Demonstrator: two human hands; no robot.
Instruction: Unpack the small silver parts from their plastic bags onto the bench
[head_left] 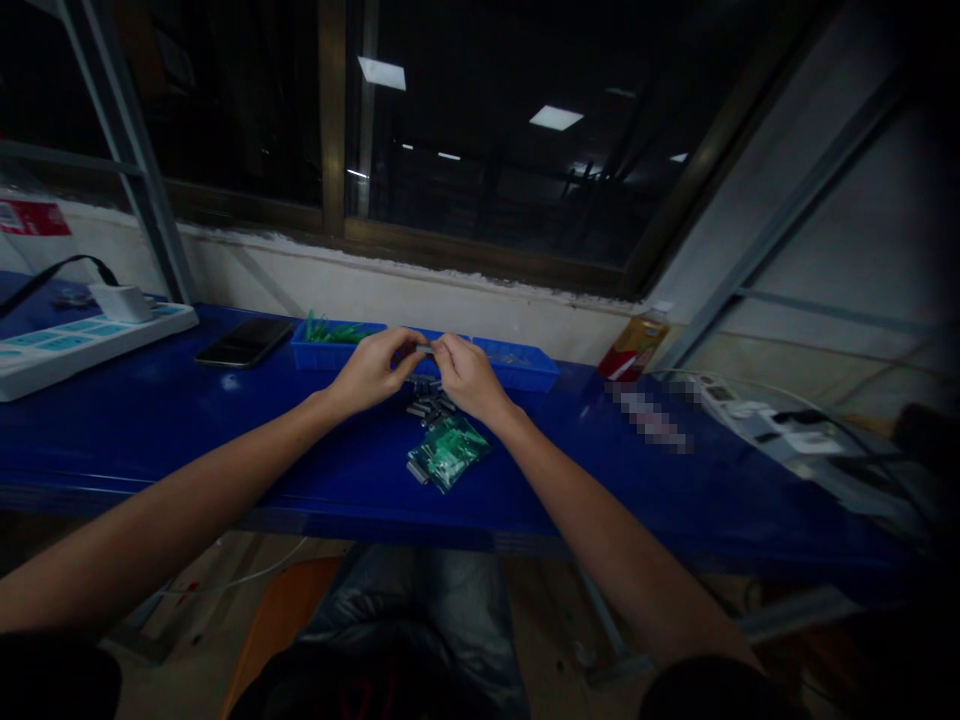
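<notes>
My left hand [375, 370] and my right hand [471, 382] meet above the table, thumbs and fingers closed in a pinch. Between their fingertips is a small, slim greyish piece [425, 349], too small to identify exactly. Under the hands lies a loose pile of small dark metallic pieces [429, 408]. Closer to me, a clear plastic bag with green contents [451, 450] rests on the table, with a few metallic pieces [417, 472] at its left edge. Behind the hands stands a blue compartment tray [525, 378], partly hidden by them; green strips [337, 332] fill its left section.
The blue table [225, 430] runs along a wall below a dark window. On the left are a black phone [244, 342] and a white power strip [97, 340] with a plugged-in adapter. On the right stand a red-and-yellow carton [636, 346] and another power strip [795, 435] with cables.
</notes>
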